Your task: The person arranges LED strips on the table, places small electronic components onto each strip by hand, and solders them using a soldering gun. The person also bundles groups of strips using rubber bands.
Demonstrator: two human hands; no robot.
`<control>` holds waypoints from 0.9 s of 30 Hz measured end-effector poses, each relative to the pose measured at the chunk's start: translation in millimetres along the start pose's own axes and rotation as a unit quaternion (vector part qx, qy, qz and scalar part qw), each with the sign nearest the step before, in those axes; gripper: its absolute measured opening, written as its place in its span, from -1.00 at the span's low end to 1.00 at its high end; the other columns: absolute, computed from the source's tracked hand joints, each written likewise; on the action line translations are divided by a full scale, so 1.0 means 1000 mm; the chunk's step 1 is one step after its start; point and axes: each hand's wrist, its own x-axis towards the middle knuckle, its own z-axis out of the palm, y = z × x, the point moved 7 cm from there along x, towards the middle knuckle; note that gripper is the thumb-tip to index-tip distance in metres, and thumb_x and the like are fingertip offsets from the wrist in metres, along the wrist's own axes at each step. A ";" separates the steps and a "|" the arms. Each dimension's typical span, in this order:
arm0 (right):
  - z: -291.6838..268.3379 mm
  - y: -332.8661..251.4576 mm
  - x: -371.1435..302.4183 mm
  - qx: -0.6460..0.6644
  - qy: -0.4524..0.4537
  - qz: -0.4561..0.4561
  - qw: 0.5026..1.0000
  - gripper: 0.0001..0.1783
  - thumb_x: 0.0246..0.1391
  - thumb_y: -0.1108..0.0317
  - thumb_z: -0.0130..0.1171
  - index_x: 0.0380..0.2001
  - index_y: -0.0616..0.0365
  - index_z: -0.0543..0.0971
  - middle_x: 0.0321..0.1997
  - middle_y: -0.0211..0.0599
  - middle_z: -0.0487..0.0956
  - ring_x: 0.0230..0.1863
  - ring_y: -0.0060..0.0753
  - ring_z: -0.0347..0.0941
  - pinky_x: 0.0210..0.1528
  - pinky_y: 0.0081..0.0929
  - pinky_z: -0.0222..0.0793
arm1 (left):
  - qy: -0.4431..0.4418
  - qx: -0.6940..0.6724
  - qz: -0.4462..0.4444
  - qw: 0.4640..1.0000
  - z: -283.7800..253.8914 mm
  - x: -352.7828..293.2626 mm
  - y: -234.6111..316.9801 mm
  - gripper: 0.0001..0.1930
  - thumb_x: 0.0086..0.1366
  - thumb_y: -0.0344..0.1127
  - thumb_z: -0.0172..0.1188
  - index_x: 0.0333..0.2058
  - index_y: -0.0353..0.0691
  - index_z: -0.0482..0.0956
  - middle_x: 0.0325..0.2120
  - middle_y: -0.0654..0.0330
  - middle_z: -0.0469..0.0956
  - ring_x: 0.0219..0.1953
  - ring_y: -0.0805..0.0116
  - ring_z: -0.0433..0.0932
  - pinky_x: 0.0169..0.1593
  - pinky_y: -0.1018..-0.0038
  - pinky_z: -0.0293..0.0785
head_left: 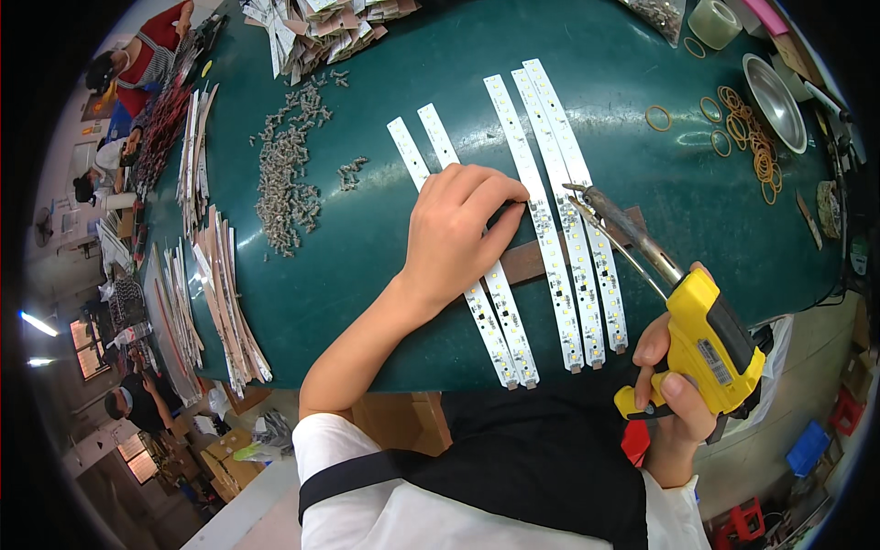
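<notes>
Right hand (pixel 678 390) is gripping a yellow soldering gun (pixel 715 335), its tip hovering over white LED strips (pixel 583 298) on the table (pixel 348 293); curled left hand (pixel 458 225) is resting there, hold unclear; unsteady aim risks scorching the strips.

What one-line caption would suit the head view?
Left hand over white LED strips on a green table, right hand holding a yellow soldering gun with its tip near them.

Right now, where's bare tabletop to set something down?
Free: green tabletop between grey small-parts pile and left forearm; also between soldering gun and rubber-band heap. Crowded: LED strips, left hand and gun tip over them.
</notes>
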 end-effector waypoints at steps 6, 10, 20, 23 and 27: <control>-0.001 -0.001 0.001 0.013 -0.020 0.012 1.000 -0.06 -0.13 0.38 0.22 0.30 0.40 0.02 -0.36 -0.12 0.46 -0.35 -0.43 0.40 -0.61 -0.67 0.41 | -0.002 0.016 0.024 1.000 0.001 -0.001 0.002 -0.85 -0.01 -0.52 0.30 -0.41 -0.18 0.60 -0.42 0.27 0.57 -0.32 0.26 0.50 -0.24 0.39 0.36; 0.005 0.001 0.001 0.017 -0.049 0.049 0.997 -0.09 -0.07 0.40 0.25 0.33 0.29 0.04 -0.32 -0.16 0.48 -0.33 -0.46 0.42 -0.50 -0.61 0.45 | -0.007 0.018 0.029 0.999 0.001 -0.001 0.003 -0.85 -0.01 -0.52 0.30 -0.41 -0.17 0.60 -0.42 0.28 0.57 -0.33 0.28 0.50 -0.24 0.39 0.35; 0.015 0.000 0.006 -0.079 -0.018 0.063 0.995 -0.19 -0.12 0.41 0.19 0.26 0.34 0.19 -0.41 -0.17 0.49 -0.60 -0.55 0.37 -0.62 -0.68 0.35 | 0.012 0.028 0.010 0.999 -0.008 -0.002 0.000 -0.80 -0.03 -0.46 0.31 -0.35 -0.16 0.58 -0.33 0.26 0.51 -0.24 0.26 0.43 -0.15 0.38 0.25; 0.018 -0.005 0.009 -0.110 -0.038 0.082 0.990 -0.21 -0.12 0.41 0.18 0.24 0.35 0.22 -0.41 -0.16 0.49 -0.60 -0.54 0.37 -0.60 -0.67 0.37 | 0.005 0.030 0.014 0.999 -0.006 -0.003 -0.002 -0.81 -0.03 -0.46 0.31 -0.37 -0.15 0.58 -0.34 0.29 0.50 -0.24 0.28 0.42 -0.15 0.39 0.24; 0.019 -0.006 0.010 -0.108 -0.037 0.096 0.989 -0.22 -0.11 0.47 0.19 0.25 0.31 0.23 -0.39 -0.18 0.51 -0.55 -0.58 0.38 -0.58 -0.69 0.35 | 0.005 0.026 0.011 1.000 -0.005 -0.005 -0.003 -0.83 -0.03 -0.45 0.31 -0.39 -0.15 0.58 -0.35 0.30 0.50 -0.24 0.27 0.41 -0.16 0.38 0.24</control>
